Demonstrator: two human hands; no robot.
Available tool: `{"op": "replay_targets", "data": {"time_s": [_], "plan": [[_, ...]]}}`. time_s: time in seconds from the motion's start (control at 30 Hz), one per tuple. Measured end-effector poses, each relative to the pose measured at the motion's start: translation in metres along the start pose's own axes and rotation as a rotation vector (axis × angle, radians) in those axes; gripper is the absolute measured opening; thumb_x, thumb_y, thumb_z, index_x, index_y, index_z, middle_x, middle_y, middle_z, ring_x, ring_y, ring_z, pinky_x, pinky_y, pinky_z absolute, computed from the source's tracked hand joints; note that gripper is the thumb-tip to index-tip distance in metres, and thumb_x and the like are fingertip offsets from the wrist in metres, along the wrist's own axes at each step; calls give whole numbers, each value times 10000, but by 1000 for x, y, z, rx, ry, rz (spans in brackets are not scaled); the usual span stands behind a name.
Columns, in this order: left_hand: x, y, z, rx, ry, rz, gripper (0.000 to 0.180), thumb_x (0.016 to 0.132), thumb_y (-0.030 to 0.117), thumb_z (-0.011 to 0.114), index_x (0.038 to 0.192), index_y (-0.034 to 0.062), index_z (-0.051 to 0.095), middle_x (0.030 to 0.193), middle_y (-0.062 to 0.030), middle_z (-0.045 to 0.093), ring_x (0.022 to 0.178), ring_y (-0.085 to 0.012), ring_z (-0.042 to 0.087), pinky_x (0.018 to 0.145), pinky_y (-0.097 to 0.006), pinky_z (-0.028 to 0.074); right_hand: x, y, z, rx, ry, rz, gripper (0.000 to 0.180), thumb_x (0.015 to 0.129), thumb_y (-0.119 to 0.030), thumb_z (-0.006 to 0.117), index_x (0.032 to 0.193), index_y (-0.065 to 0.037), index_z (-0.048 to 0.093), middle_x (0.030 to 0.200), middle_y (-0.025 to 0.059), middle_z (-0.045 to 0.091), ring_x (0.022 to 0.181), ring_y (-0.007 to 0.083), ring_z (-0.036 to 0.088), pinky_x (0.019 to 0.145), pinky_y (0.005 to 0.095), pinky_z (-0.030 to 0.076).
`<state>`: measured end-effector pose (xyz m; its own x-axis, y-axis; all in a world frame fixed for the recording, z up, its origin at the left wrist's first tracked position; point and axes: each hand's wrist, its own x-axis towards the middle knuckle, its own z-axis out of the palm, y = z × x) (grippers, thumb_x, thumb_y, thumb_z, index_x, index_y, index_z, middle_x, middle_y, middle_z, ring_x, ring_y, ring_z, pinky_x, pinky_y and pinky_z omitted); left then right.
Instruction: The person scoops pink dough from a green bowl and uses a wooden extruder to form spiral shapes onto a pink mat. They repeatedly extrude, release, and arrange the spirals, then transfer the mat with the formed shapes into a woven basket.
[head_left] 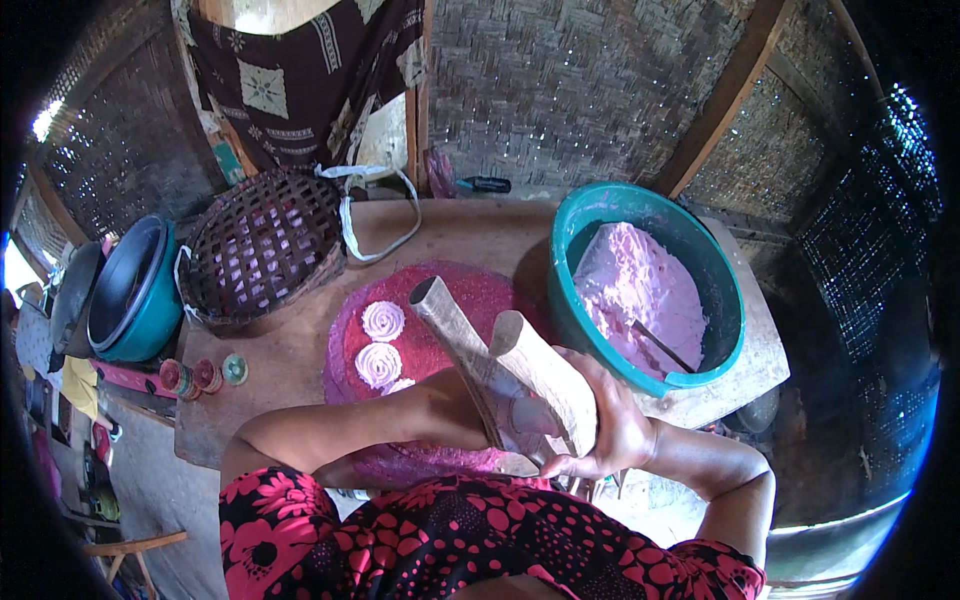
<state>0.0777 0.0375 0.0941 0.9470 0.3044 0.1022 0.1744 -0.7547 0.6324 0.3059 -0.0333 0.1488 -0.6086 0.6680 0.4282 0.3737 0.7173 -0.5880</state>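
A two-handled wooden press (545,385) is in front of my chest, its two wooden arms rising side by side toward the table. My right hand (612,425) is closed round the right arm of the press. My left hand (462,408) is closed on the left arm; wood hides most of it, and a fingertip shows between the arms. Beyond and below lies a round red-pink mat (450,300). On its left part sit pale pink dough swirls: one swirl (383,321), a second swirl (378,365) nearer me, and a third (401,386) partly hidden by my left forearm.
A teal basin (735,330) of pink dough (640,290), with a stick-like utensil (665,347) in it, stands right on the wooden table (275,375). An openwork woven basket (262,245) sits far left. Small round stacks (205,377) and a teal tub (155,335) are left.
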Motion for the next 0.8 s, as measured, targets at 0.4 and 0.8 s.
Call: {"op": "replay_targets", "data": {"time_s": [0.4, 0.8], "plan": [[-13, 19, -90, -713, 478, 388, 902, 814, 340, 802, 1494, 58, 281, 1469, -192, 420, 1268, -293, 518, 1074, -426, 431, -34, 30, 6, 1669, -586, 496, 1416, 574, -865, 670, 1521, 70, 186, 1330, 266, 503, 1222, 327, 539, 1020, 435, 429], [25, -126, -38, -1886, 700, 272, 572, 977, 458, 541, 1305, -10, 569, 1278, -178, 627, 1233, -318, 575, 1131, -508, 372, -40, 88, 51, 1720, -385, 967, 1251, 715, -958, 381, 1515, -2, 274, 1239, 315, 557, 1052, 410, 626, 935, 480, 476]]}}
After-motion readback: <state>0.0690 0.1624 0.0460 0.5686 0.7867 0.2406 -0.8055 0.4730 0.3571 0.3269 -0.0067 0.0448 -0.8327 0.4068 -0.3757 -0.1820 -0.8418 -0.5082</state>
